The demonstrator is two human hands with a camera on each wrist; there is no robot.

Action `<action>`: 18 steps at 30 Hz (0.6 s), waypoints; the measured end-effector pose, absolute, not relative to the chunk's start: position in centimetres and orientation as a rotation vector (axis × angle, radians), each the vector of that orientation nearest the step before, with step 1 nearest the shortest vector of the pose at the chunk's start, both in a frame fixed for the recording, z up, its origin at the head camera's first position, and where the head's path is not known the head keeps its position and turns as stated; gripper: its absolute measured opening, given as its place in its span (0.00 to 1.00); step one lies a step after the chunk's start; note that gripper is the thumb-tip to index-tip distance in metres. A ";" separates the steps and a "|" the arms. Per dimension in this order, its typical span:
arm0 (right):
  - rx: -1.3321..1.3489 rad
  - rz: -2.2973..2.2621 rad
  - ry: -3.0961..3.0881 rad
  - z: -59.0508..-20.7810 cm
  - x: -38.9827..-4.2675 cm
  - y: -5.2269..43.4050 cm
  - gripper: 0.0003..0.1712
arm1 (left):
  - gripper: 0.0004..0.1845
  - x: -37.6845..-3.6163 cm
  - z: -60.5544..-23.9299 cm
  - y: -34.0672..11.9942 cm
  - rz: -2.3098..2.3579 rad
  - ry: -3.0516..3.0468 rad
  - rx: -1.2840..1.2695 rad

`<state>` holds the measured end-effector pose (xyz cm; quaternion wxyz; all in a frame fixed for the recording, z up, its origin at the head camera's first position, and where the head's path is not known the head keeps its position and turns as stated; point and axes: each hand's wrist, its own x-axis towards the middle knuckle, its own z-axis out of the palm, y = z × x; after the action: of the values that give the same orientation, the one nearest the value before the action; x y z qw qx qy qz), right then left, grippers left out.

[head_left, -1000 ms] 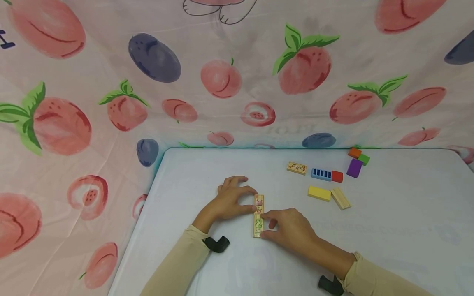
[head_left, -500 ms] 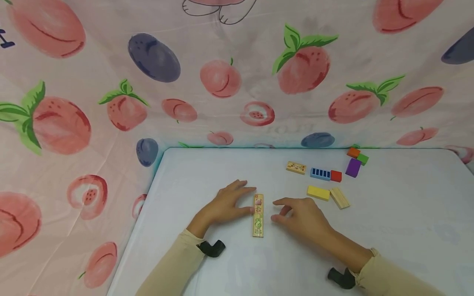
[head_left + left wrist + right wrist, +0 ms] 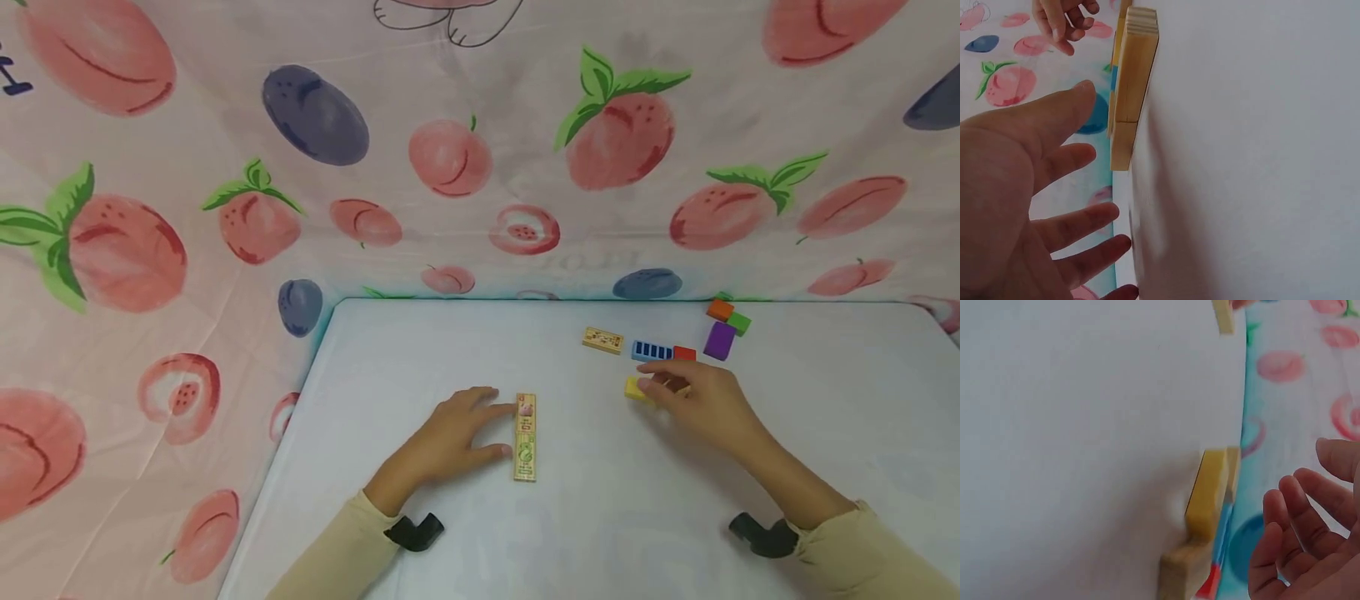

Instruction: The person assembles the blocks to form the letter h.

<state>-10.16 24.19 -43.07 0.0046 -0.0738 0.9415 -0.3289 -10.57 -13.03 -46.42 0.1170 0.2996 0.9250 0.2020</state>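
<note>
Two printed wooden blocks lie end to end on the white table, the far one [image 3: 527, 410] with a pink picture and the near one [image 3: 525, 455] with a green picture. My left hand [image 3: 448, 437] rests beside them on their left, thumb and fingers extended; the left wrist view shows a gap between hand and blocks. Over at the right, my right hand [image 3: 705, 407] hovers above a yellow block [image 3: 634, 389] with loosely bent fingers, holding nothing. A plain wooden block [image 3: 1182, 570] appears in the right wrist view; the hand hides it from the head camera.
Behind the right hand lie a blue block with dark bars [image 3: 651, 350], a red block [image 3: 684, 354] and another printed wooden block [image 3: 602, 340]. Purple [image 3: 719, 341], green [image 3: 738, 323] and orange [image 3: 721, 309] blocks sit near the table's back edge, before a fruit-patterned cloth [image 3: 450, 75].
My right hand has let go of the near printed block and moved right and away to the yellow block. My left hand has drawn back slightly toward me. The two printed blocks stay put.
</note>
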 end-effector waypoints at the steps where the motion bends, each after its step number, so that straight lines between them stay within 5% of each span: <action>1: -0.203 -1.013 2.953 -43.2 -10.2 24.8 0.21 | 0.32 -10.4 -46.4 -13.0 0.582 2.719 0.883; 18: 0.079 -0.894 2.852 -46.1 -10.7 30.9 0.32 | 0.35 -10.4 -46.9 -12.8 0.790 2.576 0.852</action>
<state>-10.69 30.85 -46.09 0.0756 0.0262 0.9511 -0.2982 -10.40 -12.81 -46.86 0.1570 0.2976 0.9003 0.2760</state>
